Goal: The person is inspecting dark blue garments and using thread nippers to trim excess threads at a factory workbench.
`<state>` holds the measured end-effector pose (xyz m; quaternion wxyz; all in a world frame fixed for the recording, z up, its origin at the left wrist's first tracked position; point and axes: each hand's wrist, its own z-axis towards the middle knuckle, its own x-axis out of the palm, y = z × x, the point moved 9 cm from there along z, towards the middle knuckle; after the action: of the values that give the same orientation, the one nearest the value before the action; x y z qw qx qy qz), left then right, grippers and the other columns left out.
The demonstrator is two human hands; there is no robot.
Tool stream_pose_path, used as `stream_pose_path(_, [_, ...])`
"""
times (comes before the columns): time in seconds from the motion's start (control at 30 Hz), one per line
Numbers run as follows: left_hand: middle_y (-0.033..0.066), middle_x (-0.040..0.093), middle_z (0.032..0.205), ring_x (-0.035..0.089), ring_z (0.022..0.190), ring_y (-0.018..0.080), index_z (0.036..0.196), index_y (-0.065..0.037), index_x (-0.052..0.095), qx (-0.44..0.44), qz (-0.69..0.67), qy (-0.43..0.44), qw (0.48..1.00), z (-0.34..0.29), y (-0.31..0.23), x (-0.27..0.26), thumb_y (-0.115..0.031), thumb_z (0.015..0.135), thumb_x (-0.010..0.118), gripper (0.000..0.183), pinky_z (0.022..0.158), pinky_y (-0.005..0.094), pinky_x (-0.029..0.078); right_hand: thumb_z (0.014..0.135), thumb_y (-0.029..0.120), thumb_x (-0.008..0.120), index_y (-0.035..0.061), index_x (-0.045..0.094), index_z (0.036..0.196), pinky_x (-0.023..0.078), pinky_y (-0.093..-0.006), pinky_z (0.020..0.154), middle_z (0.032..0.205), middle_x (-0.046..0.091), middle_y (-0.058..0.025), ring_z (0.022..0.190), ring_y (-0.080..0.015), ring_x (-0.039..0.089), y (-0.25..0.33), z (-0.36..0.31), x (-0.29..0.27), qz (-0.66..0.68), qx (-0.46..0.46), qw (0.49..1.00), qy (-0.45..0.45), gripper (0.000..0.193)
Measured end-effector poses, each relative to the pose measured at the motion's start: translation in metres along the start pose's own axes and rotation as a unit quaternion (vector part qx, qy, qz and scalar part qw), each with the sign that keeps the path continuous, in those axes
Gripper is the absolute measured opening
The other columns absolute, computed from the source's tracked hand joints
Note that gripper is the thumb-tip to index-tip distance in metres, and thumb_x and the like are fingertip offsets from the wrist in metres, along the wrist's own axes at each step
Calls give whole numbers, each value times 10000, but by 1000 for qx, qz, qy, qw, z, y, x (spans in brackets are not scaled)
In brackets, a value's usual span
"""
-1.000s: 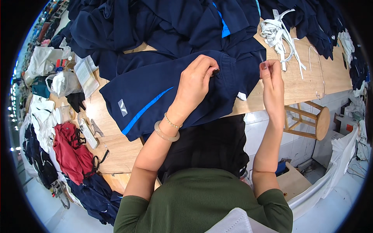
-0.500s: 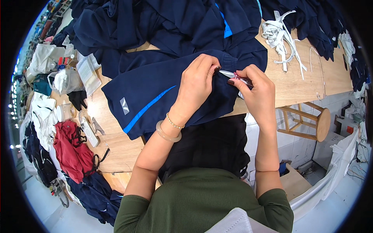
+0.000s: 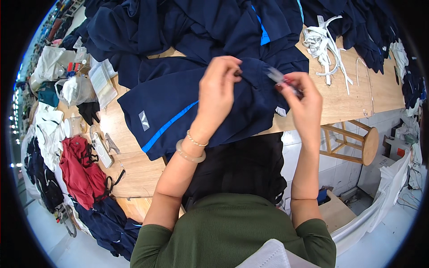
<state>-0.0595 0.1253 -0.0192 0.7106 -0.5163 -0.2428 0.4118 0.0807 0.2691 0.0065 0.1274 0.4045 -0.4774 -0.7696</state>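
Observation:
A navy blue garment (image 3: 167,96) with a bright blue curved stripe and a small grey patch lies on the table in front of me. Its gathered waistband edge is at the right end. My right hand (image 3: 300,96) grips small thread snips (image 3: 278,77), blades pointing up and left, just right of the waistband. Over the garment's middle, my left hand (image 3: 219,85) is raised with fingers curled together in a pinch; motion blurs the fingertips, so anything small between them cannot be made out. Wrist bands circle my left wrist.
Navy garments (image 3: 187,27) are heaped across the back. White straps (image 3: 322,47) lie at the back right of the wooden table (image 3: 138,172). To the left are a phone (image 3: 102,151), a red bag (image 3: 82,167) and plastic bags (image 3: 76,91). A wooden stool (image 3: 370,146) stands at right.
My hands have drawn apart: the left moved left, away from the waistband, and the right moved slightly right with the snips. The snips' blades no longer meet my left fingertips.

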Motion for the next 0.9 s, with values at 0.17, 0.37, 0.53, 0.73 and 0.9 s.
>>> stream_pose_path(0.17, [99, 633, 1030, 638, 932, 151, 1044, 34, 586, -17, 67, -186, 980, -25, -7, -107, -44, 1019, 423, 183, 849, 300, 549, 950, 200, 637, -1, 631, 943, 401, -192, 669, 844, 616, -19, 780, -64, 531, -53, -7, -31, 35, 155, 987, -37, 202])
stream_pose_path(0.37, [100, 649, 1016, 616, 902, 159, 1014, 44, 590, -18, 253, -204, 946, -105, -9, -164, 21, 970, 401, 196, 815, 270, 493, 963, 164, 612, -14, 643, 922, 420, -203, 699, 838, 623, -46, 799, -79, 551, -53, -23, -11, 155, 86, 977, -119, 185])
stream_pose_path(0.53, [176, 590, 1283, 549, 1206, 349, 1291, -4, 537, -35, 259, -26, 965, -110, 4, -94, 7, 866, 566, 426, 1022, 392, 424, 1020, 191, 471, -28, 615, 1138, 492, -238, 724, 963, 643, -93, 830, -129, 608, 9, -24, 70, 371, 52, 908, 189, 288])
stream_pose_path(0.73, [157, 456, 1446, 450, 1322, 304, 1457, -28, 334, 1, 383, 27, 923, -56, 46, -85, -233, 864, 687, 720, 1151, 474, 238, 1037, 280, 452, -29, 570, 1201, 576, -294, 744, 1140, 664, -166, 949, -191, 680, -56, 11, 107, 329, 158, 918, 156, 370])
stream_pose_path(0.9, [85, 568, 1293, 527, 1204, 265, 1342, -114, 529, 14, 338, 28, 940, -47, 44, -87, -194, 834, 711, 545, 1087, 443, 308, 1039, 267, 447, -19, 579, 1188, 571, -288, 737, 1113, 671, -160, 935, -183, 677, -56, 7, 106, 333, 143, 917, 164, 348])
